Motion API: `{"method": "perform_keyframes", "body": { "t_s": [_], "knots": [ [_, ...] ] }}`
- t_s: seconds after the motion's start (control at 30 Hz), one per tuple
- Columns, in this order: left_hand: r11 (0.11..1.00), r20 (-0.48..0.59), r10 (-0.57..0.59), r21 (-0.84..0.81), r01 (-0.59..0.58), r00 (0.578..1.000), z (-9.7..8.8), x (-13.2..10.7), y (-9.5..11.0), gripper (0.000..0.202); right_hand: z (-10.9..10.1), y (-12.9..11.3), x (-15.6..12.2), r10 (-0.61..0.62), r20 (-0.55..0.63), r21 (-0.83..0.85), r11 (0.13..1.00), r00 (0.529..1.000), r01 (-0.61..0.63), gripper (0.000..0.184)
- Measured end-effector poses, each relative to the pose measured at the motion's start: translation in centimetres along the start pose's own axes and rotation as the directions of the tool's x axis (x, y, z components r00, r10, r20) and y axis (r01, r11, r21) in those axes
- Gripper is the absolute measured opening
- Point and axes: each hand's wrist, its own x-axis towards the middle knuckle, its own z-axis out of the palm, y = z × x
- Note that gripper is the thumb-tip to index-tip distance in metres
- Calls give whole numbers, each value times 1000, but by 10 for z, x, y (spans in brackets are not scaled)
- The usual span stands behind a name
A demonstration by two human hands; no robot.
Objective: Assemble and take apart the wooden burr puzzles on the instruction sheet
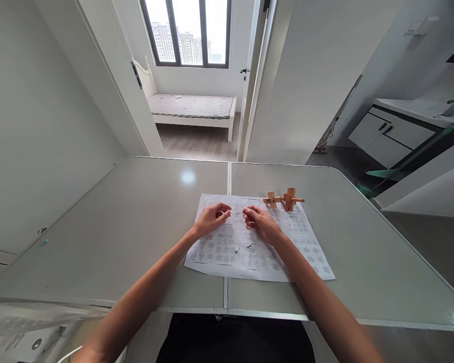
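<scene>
A printed paper sheet (287, 252) lies on the grey folding table (128, 222). My left hand (211, 218) rests on the sheet's upper left part, fingers curled with the tips pinched together. My right hand (261, 222) hovers beside it over the sheet's middle, fingers also curled in a pinch. Whether either hand holds something is too small to make out. Two small dark bits (242, 248) lie on the paper just in front of my hands. Two wooden burr puzzles, a smaller one (272, 199) and a larger one (291, 199), stand at the sheet's far edge, beyond my right hand.
The table has a seam (228, 186) down its middle and rounded corners. Beyond it, an open doorway shows a bed (191, 108) under a window. A counter with cabinets (393, 133) and a green-tipped mop handle (412, 161) stand at the right.
</scene>
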Motion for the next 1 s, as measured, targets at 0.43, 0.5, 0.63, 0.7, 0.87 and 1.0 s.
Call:
{"method": "perform_keyframes", "body": {
  "t_s": [0.43, 0.5, 0.63, 0.7, 0.87, 1.0],
  "knots": [
    [1000, -2, 5, -10, -5, 1000, 0, 0, 1, 40, 0, -1, 0, 2, -5, 3, 1000, 1000, -2, 47],
    [1000, 1, 2, -3, -2, 1000, 0, 0, 0, 41, 0, -1, 0, -1, -7, 2, 1000, 1000, 1, 46],
    [1000, 4, 1, -2, -1, 1000, 0, 0, 0, 41, 0, -1, -1, -6, -9, 5, 1000, 1000, 6, 46],
    [1000, 3, 4, -7, -4, 1000, 0, 0, 1, 40, 0, -1, 0, -5, -9, 6, 1000, 1000, 5, 47],
    [1000, 4, -3, -10, 3, 1000, 0, -1, 3, 40, 1, -2, -1, 1, -9, -1, 1000, 1000, -1, 47],
    [1000, 9, -14, -4, 14, 1000, -1, -1, 4, 40, 0, -1, -1, -2, -6, 1, 1000, 1000, 2, 47]
  ]
}}
